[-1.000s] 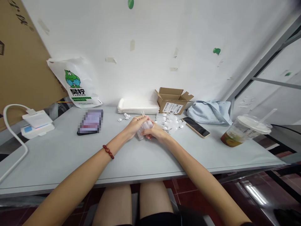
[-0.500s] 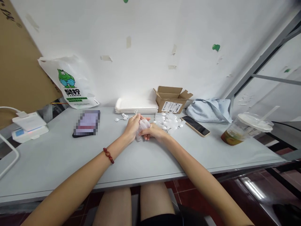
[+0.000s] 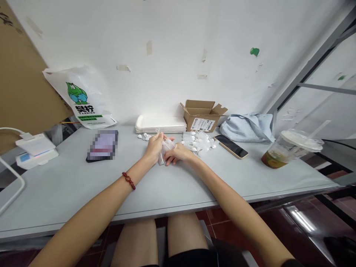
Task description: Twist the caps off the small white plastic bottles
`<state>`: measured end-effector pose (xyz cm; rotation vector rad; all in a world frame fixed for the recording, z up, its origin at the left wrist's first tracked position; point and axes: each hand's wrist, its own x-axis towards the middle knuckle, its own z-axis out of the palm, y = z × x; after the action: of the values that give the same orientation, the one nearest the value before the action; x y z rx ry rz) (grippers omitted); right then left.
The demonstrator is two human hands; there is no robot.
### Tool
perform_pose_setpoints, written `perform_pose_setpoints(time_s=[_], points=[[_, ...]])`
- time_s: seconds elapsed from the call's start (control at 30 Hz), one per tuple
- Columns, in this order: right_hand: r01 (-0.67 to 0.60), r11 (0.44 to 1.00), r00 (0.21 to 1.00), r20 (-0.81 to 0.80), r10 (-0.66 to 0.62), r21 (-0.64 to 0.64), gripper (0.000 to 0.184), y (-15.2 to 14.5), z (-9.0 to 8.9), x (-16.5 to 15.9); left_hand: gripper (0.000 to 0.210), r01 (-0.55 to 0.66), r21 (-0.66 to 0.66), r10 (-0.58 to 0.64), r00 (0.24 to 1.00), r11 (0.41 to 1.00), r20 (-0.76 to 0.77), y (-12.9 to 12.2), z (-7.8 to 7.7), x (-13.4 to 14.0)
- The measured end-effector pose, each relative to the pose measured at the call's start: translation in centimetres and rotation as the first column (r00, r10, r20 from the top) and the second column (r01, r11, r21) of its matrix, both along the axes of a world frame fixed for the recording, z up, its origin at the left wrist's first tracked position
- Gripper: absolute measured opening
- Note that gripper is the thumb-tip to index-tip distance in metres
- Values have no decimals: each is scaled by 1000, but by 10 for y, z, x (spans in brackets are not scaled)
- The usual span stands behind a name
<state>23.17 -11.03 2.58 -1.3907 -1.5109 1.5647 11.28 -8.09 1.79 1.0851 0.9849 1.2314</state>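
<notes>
Both of my hands meet over the middle of the grey table. My left hand [image 3: 154,147], below a red bead bracelet [image 3: 128,181], is closed around a clear plastic packet [image 3: 162,157]; a thin white loop [image 3: 158,131] sticks up beyond its fingertips. From the other side my right hand [image 3: 178,152] grips the same packet, its fingers curled underneath. What lies inside the packet is too small to make out. Beside my right hand is a pile of small clear packets with white pieces [image 3: 200,141]. A few small white pieces [image 3: 144,137] lie past my left hand.
Against the wall are a stack of white trays [image 3: 161,124] and an open cardboard box [image 3: 200,115]. To the right are a phone [image 3: 230,146], a light blue cloth bag [image 3: 247,128] and a drink cup [image 3: 290,148]. Leftward are another phone [image 3: 102,145], a white charger [image 3: 36,152] and a plastic bag [image 3: 83,98].
My hands have shifted slightly within the grip, and the clear packet hangs a little more upright between them. The camera view has moved slightly.
</notes>
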Motion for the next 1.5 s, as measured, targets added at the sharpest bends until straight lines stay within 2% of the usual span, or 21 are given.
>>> perform_pose_setpoints(time_s=[0.1,0.27,0.4,0.47,0.57,0.63,0.73,0.87,0.93,1.07,1.17,1.23,1.3,1.4,1.5], points=[[20,1000,1000,22,-20,6,3,-1,3,-1,35,18,4,-18,1000,1000,-7,-1,1,0],[59,994,984,164,-75,96,9,-6,5,-3,33,-37,144,48,996,989,-74,0,4,0],[48,967,944,305,-125,249,18,-7,3,-5,28,-96,80,91,994,992,56,5,14,-9],[43,963,939,317,-130,268,20,-7,2,-4,28,-87,45,83,993,995,86,8,16,-13],[125,975,959,228,-166,182,14,-6,3,-2,28,-19,-31,23,989,999,149,8,15,-14],[165,977,983,57,-174,136,7,-7,4,0,28,-8,-86,26,978,996,208,8,13,-11],[101,983,986,-146,-78,156,18,-9,3,1,33,-33,-167,82,953,985,292,6,11,-5],[9,983,993,-113,12,185,21,-12,0,-3,39,-15,-236,106,920,972,378,5,13,-1],[-35,986,985,-161,61,161,21,-13,-1,-4,38,-13,-234,99,927,972,362,6,17,-4],[-184,980,933,-301,199,76,22,-13,2,2,32,-3,-197,46,976,980,215,11,27,-22],[-260,959,910,-306,281,109,22,-10,6,12,27,48,-177,-26,992,983,121,15,30,-35],[-176,971,922,-317,220,164,20,-6,9,20,21,55,-144,-51,998,988,31,19,27,-36],[27,975,946,-320,46,219,18,-2,13,28,14,36,-85,-43,996,996,-76,27,20,-29],[310,903,928,-302,-219,298,16,5,15,40,6,54,10,-50,970,998,-237,44,11,-12],[425,837,896,-289,-336,344,17,9,15,50,4,144,69,-108,919,987,-379,60,9,-1]])
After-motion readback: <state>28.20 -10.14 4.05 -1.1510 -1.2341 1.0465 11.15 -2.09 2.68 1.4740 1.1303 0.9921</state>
